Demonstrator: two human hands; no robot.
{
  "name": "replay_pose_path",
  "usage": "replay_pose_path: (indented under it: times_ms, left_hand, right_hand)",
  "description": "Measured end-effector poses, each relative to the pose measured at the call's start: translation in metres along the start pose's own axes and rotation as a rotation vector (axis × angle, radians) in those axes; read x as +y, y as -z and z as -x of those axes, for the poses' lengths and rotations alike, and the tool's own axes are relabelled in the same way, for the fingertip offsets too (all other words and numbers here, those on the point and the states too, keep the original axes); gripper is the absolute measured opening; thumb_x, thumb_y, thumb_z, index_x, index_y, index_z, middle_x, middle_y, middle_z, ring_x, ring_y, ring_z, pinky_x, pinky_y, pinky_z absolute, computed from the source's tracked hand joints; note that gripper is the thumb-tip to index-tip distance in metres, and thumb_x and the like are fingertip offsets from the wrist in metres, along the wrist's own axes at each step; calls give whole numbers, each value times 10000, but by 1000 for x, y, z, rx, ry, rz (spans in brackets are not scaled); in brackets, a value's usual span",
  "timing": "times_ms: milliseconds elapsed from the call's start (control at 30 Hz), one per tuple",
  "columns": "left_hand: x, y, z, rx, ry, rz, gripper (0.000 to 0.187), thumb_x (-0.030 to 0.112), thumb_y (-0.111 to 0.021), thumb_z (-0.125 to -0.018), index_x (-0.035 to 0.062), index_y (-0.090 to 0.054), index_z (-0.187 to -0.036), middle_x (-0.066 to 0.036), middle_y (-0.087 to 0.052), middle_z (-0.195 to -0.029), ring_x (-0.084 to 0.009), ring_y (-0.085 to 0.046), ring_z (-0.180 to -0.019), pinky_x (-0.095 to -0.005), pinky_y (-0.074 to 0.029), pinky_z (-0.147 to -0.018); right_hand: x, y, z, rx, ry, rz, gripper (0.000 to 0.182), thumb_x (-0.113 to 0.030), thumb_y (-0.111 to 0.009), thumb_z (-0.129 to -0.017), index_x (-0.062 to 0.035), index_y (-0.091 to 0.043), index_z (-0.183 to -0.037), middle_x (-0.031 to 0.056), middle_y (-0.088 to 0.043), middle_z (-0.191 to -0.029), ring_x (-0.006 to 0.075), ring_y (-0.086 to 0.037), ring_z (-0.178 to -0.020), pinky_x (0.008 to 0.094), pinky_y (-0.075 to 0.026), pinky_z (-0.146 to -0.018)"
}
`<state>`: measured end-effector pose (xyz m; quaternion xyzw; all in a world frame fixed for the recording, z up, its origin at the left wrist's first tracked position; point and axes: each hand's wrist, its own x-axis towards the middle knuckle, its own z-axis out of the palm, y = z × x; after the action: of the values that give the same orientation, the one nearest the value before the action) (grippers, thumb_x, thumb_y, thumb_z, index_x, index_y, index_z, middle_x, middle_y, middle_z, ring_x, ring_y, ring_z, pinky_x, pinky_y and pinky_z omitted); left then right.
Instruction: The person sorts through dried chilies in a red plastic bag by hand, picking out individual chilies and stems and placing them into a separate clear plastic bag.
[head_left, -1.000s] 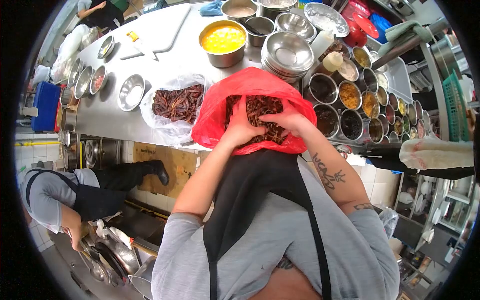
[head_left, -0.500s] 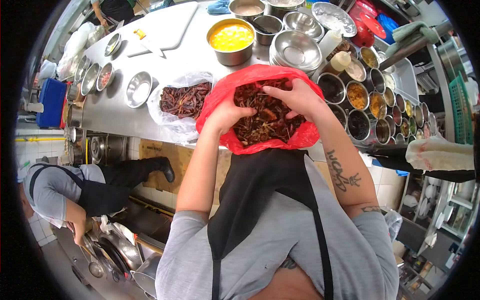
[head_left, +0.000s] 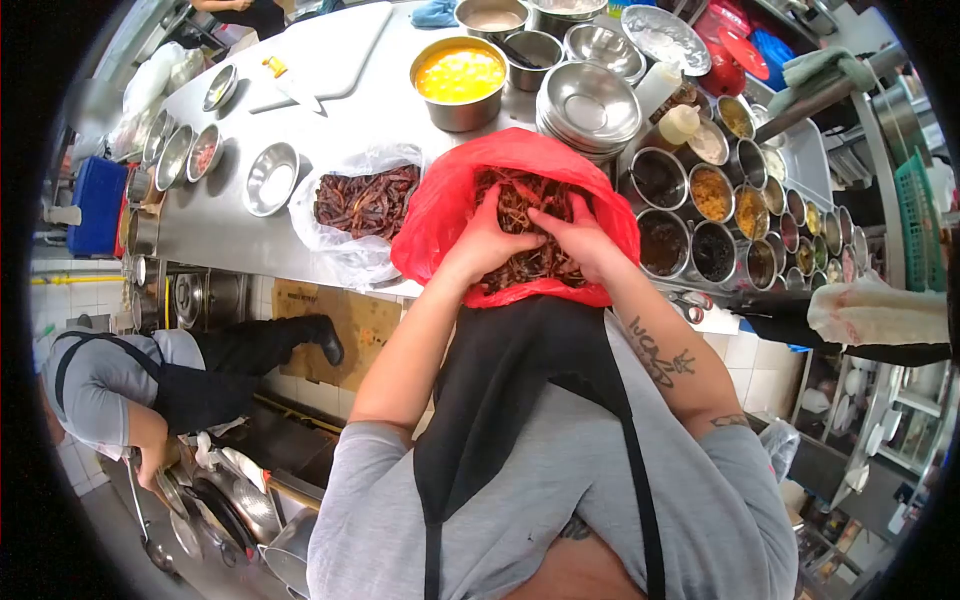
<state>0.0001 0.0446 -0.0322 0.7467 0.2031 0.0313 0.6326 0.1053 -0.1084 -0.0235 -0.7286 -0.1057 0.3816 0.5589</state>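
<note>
A red plastic bag (head_left: 425, 225) full of dried chilies (head_left: 520, 268) stands open at the table's near edge, against my apron. Inside its mouth, my left hand (head_left: 490, 243) curves around a clump of chilies from the left, thumb pointing right. My right hand (head_left: 582, 240) presses in from the right, its thumb close to the left one. Chilies bunch up between the two hands, and some fingertips are buried. Just left of the red bag, a clear plastic bag (head_left: 325, 235) holds more dark dried chilies (head_left: 368, 200).
A pot of yellow liquid (head_left: 460, 85) and stacked steel bowls (head_left: 590, 105) stand behind the bag. Several ingredient containers (head_left: 712, 192) crowd the right. Farther left are a steel bowl (head_left: 271, 180) and a white cutting board (head_left: 345, 50) with a knife (head_left: 298, 95). A co-worker (head_left: 120, 385) bends over pans at lower left.
Both hands have come closer together inside the red bag, gathering chilies between them. My left hand has moved right and up. The co-worker at lower left has shifted a ladle.
</note>
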Motion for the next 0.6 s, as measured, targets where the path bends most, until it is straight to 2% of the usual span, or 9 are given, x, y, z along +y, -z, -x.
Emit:
replay_pose_path:
  times_ms: [67, 100, 200, 233, 267, 333, 433, 533, 600]
  left_hand:
    - [18, 11, 0, -73, 85, 316, 850, 91, -834, -751, -13, -363, -1451, -142, -592, -1311, -227, -580, -1194, -363, -466, -1033]
    - [39, 20, 7, -134, 106, 478, 807, 47, -806, -770, -2, -375, -1451, -119, -604, -1295, -216, -592, -1174, -353, -478, -1014]
    - [50, 46, 7, -92, -39, 62, 656, 69, -785, -784, -3, -498, -1370, -97, -656, -1226, -194, -610, -1144, -354, -470, -1015]
    - [50, 53, 5, -49, -54, -51, 591, 89, -772, -798, -2, -533, -1331, -102, -671, -1191, -193, -623, -1114, -354, -477, -993]
    - [49, 61, 4, -4, -69, -163, 527, 109, -759, -812, -1, -569, -1291, -107, -687, -1155, -193, -636, -1083, -355, -484, -970]
    - [54, 69, 3, 77, -79, -311, 417, 149, -732, -839, 2, -625, -1214, -117, -708, -1086, -198, -657, -1019, -357, -496, -921]
    - [61, 73, 2, 201, -78, -331, 278, 226, -677, -882, 8, -692, -1054, -131, -719, -947, -231, -675, -902, -373, -511, -822]
    - [64, 69, 3, 170, 77, -312, 261, 212, -674, -899, 11, -684, -1065, -116, -712, -936, -212, -672, -901, -356, -508, -825]
    - [53, 59, 5, 186, -9, -240, 254, 209, -666, -916, 9, -680, -1071, -106, -706, -929, -197, -665, -890, -343, -506, -823]
  right_hand:
    - [-56, 4, 25, -69, -249, -90, 820, -379, -775, -858, -160, -308, -1495, 136, -535, -1402, 314, -547, -1258, 552, -544, -883]
    - [-70, 6, 31, -92, -216, -103, 792, -380, -777, -854, -148, -327, -1464, 126, -557, -1363, 291, -606, -1171, 573, -559, -834]
    - [-88, 21, 30, -153, -166, -48, 665, -457, -720, -889, -96, -492, -1399, 119, -629, -1241, 251, -650, -1061, 467, -601, -735]
    - [-89, 25, 26, -82, -142, 47, 595, -484, -700, -900, -87, -589, -1329, 100, -662, -1177, 241, -651, -1057, 435, -600, -708]
    - [-93, 28, 25, 32, -147, 158, 512, -430, -696, -915, -73, -631, -1276, 118, -687, -1166, 229, -654, -1080, 406, -578, -771]
    - [-50, 43, -6, 202, 270, 286, 399, -332, -679, -930, -36, -668, -1198, 149, -720, -1109, 222, -674, -1060, 375, -542, -833]
    - [-60, 41, -4, 296, 331, 277, 309, -223, -653, -924, -10, -683, -1147, 168, -735, -1052, 238, -699, -1002, 356, -517, -873]
    - [-61, 36, -6, 246, 342, 295, 258, -180, -653, -896, -19, -713, -1089, 158, -744, -991, 250, -714, -947, 367, -522, -858]
    - [-61, 34, 2, 203, 303, 451, 210, -161, -667, -862, -3, -733, -984, 188, -734, -950, 282, -716, -919, 377, -531, -846]
